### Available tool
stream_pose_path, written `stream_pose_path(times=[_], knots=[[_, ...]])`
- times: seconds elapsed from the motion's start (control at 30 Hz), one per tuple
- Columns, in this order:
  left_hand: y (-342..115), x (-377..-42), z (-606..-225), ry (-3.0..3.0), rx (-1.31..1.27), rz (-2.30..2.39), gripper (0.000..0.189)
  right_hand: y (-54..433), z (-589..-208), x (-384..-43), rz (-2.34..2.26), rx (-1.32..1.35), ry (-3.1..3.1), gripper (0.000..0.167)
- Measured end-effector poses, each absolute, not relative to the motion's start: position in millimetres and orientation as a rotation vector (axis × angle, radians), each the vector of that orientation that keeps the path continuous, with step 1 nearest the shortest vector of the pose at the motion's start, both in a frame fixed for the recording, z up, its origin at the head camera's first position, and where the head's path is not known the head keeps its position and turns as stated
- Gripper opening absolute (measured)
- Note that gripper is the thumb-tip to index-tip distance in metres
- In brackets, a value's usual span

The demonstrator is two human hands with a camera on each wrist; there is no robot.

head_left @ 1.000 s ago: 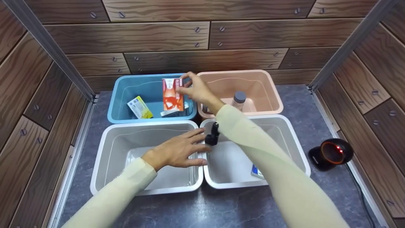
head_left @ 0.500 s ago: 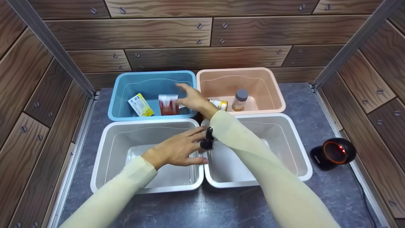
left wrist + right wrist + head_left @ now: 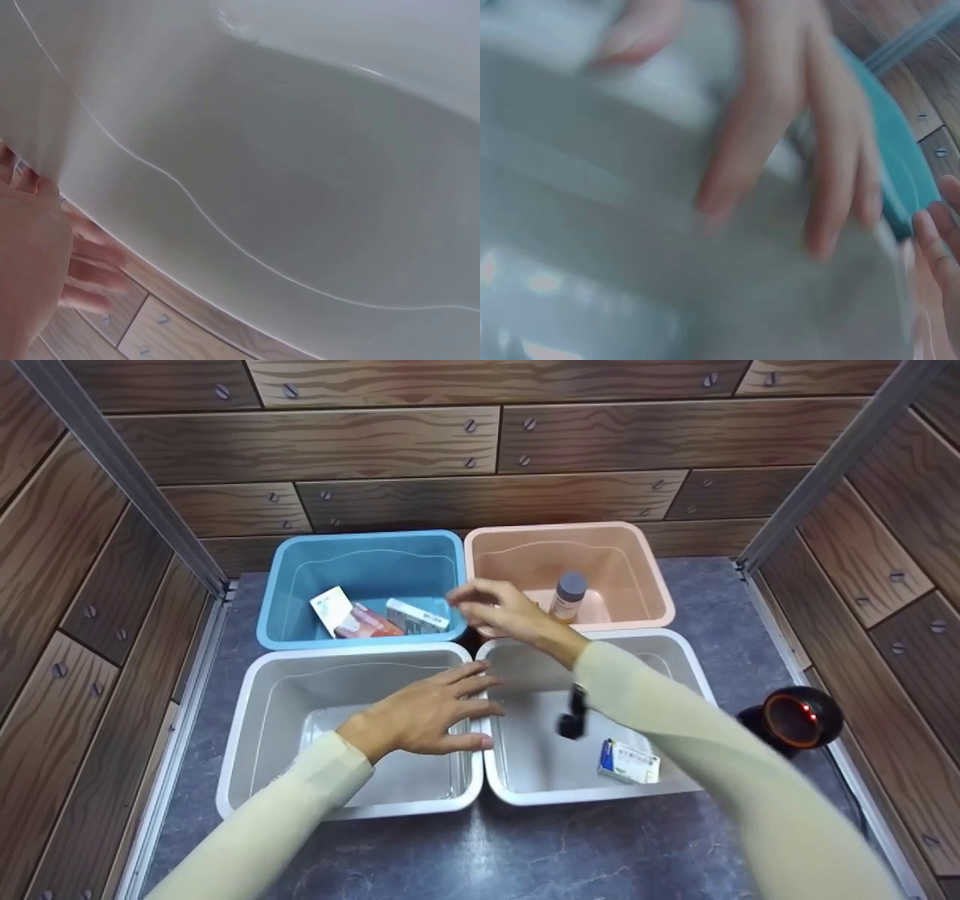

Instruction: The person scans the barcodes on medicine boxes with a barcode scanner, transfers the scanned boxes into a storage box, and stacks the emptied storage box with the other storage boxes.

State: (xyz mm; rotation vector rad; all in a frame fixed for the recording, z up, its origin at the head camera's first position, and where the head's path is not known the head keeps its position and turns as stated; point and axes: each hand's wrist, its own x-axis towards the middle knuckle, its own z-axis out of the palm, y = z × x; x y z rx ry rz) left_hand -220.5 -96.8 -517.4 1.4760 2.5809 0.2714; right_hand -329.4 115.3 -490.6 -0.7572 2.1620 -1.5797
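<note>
My right hand (image 3: 510,611) hovers above the inner rims of the blue bin (image 3: 367,538) and the pink bin (image 3: 555,531), fingers loosely bent and holding nothing. A red-orange medicine box (image 3: 369,622) lies in the blue bin, blurred, against a white box (image 3: 330,606). To their right is a grey-white box (image 3: 417,617). My left hand (image 3: 427,712) spreads its fingers over the left grey bin (image 3: 244,720), fingertips at the rims between the two grey bins. In the right wrist view the left hand (image 3: 780,112) looms large, and the right hand (image 3: 946,247) shows at the edge.
A bottle with a grey cap (image 3: 570,596) stands in the pink bin. The right grey bin (image 3: 517,797) holds a white, blue and green box (image 3: 628,763). A black scanner (image 3: 799,720) with red lights stands at the right. Wood-patterned panels (image 3: 390,442) enclose the table.
The right hand has let go of the red-orange box, which dropped into the blue bin and toppled. That hand has moved right, towards the pink bin. The left hand has stayed put.
</note>
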Motion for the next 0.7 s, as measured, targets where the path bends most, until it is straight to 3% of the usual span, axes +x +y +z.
stream_pose_path(times=[0.3,0.7], knots=[[-95,-221,-517,2.572,1.436,0.27,0.065,198,-499,-300,-1.229,-0.93,2.223,0.028],[-96,-220,-516,2.574,1.437,0.257,0.063,264,-551,-283,-0.827,-0.691,2.155,0.046]])
